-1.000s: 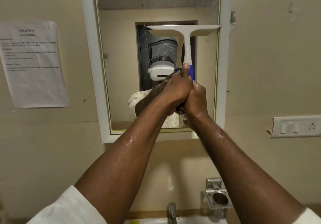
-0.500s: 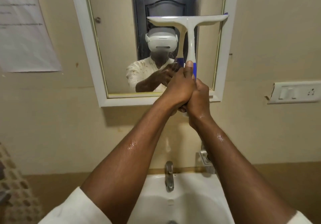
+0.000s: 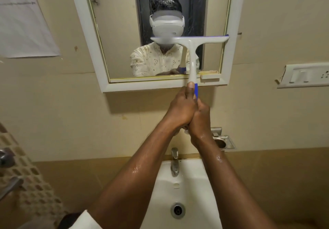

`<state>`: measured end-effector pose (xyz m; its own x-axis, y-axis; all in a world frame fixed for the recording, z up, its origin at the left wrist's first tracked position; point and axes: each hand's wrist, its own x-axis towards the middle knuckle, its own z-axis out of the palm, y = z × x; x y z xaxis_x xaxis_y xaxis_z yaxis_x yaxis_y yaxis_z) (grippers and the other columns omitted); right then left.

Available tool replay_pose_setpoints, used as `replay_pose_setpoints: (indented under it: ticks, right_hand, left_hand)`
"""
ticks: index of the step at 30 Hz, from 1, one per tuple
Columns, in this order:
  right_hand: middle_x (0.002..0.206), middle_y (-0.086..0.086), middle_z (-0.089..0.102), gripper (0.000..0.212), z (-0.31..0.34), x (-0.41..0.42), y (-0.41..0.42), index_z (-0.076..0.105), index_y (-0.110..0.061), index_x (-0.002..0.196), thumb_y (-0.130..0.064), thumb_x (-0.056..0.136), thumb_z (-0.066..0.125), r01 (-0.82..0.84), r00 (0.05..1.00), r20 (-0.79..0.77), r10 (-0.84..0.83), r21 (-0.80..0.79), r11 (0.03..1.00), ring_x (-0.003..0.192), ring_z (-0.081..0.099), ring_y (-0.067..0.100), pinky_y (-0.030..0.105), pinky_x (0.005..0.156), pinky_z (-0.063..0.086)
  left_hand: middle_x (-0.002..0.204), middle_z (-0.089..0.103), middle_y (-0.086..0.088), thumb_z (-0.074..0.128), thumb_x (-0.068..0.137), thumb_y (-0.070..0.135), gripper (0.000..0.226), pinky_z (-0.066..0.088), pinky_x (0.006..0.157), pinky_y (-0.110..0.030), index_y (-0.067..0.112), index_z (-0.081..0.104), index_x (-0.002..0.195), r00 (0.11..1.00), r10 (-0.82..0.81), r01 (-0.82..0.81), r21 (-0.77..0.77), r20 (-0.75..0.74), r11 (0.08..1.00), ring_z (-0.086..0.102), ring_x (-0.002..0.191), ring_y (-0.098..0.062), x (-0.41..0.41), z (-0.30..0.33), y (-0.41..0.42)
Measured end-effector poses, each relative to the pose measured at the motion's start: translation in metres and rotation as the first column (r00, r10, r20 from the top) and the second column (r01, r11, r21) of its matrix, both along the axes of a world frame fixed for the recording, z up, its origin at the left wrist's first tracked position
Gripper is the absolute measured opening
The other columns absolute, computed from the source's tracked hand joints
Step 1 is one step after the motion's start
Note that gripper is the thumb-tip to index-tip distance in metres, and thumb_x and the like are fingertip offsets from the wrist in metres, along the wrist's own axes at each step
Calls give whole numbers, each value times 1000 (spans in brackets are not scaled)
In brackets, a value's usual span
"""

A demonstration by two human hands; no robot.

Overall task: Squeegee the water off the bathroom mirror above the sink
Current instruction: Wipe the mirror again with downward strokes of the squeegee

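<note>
A white squeegee (image 3: pixel 191 54) with a blue rubber edge lies against the white-framed mirror (image 3: pixel 122 51), its wide blade level across the right half of the glass, a little below mid-height. Its handle runs down past the mirror's lower frame. My left hand (image 3: pixel 179 109) and my right hand (image 3: pixel 200 120) are clasped together around the handle's lower end, left thumb pointing up along it. Both forearms carry water drops. The white sink (image 3: pixel 199 189) sits directly below.
A steel tap (image 3: pixel 175 161) stands at the sink's back edge. A metal holder (image 3: pixel 221 140) is fixed to the wall just right of my hands. A switch plate (image 3: pixel 306 75) is at the right, a paper notice (image 3: pixel 23 24) at the left, tiled wall at lower left.
The squeegee has slid down the mirror from near the top of the glass to below mid-height, and my clasped hands came down with it below the frame. The view tilted down, showing the sink.
</note>
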<state>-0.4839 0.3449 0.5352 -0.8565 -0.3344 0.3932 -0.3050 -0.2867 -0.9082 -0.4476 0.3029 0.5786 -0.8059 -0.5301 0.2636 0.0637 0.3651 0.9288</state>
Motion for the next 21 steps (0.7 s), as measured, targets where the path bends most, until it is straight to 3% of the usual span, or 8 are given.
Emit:
replay_pose_setpoints:
  ticks: [8,13,17,21]
  right_hand:
    - [60,1,55,33,-26,6,7,58,-19,76,-33,100,41,-11,999,33,10,36,999,52,49,13,26,49,38]
    - [62,1,58,34,-42,12,9,58,-20,75,-37,99,41,5,997,73,-11,79,997,57,52,16,32,57,40]
    - [72,10,65,37,-53,16,12,62,-14,85,-41,98,40,13,996,85,-23,112,994,66,60,24,43,63,49]
    - [72,8,67,35,-57,18,13,63,-18,85,-41,99,41,25,994,98,-38,132,991,66,63,22,39,62,51]
  left_hand:
    - [98,63,-7,21,96,58,52,53,89,-46,22,54,110,999,18,-19,29,39,999,61,91,-19,6,-24,7]
    - [102,63,-10,20,95,60,54,53,90,-49,22,54,113,995,28,-31,35,92,999,62,96,-24,12,-38,11]
    - [103,63,-11,19,95,60,55,54,88,-48,21,54,113,992,28,-33,36,121,999,62,97,-26,15,-47,13]
    - [103,64,-12,19,94,61,57,55,86,-46,20,55,110,992,21,-28,54,126,998,63,98,-27,17,-51,14]
